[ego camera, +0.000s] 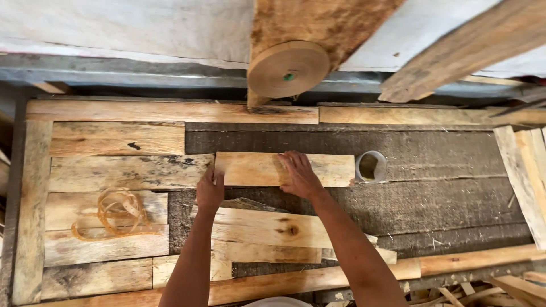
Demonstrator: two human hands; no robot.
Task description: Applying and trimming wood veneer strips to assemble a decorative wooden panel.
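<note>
A short pale wooden board (330, 169) lies flat across the middle of the workbench. My left hand (210, 190) grips its left end at the near corner. My right hand (298, 173) presses flat on top of the board near its middle, fingers spread. Just below the board, two or three longer rough boards (256, 227) lie stacked between my forearms.
A small open can (371, 166) stands right of the board's end. A coil of tan strapping (116, 211) lies on the left planks. A large roll of brown tape (288, 68) hangs on a wooden post at the back. Loose planks lean at right (520, 176); offcuts lie along the near edge (489, 287).
</note>
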